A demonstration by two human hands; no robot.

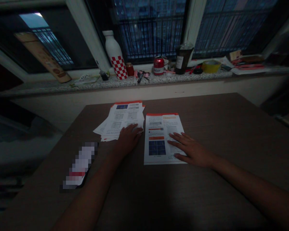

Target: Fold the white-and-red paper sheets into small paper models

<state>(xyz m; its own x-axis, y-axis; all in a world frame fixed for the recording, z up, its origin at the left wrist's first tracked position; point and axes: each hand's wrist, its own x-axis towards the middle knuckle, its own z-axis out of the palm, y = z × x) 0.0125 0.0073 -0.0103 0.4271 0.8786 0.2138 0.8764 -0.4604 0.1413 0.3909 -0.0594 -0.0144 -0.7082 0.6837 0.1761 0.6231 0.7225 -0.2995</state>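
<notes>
A loose stack of printed leaflets (pixel 121 118) with orange top edges lies on the dark wooden table (pixel 207 128). My left hand (pixel 128 138) rests on the stack's near right corner, fingers curled down onto the paper. A single leaflet (pixel 159 134) lies flat to the right of the stack. My right hand (pixel 191 149) lies flat on that sheet's right side, fingers stretched out and apart, holding nothing.
A blurred flat object (pixel 80 165) lies on the table at the near left. On the stone windowsill behind stand a white bottle with red checks (pixel 115 54), a red can (pixel 158 65), a dark jar (pixel 183 59), a yellow tape roll (pixel 210 66) and papers (pixel 245 65).
</notes>
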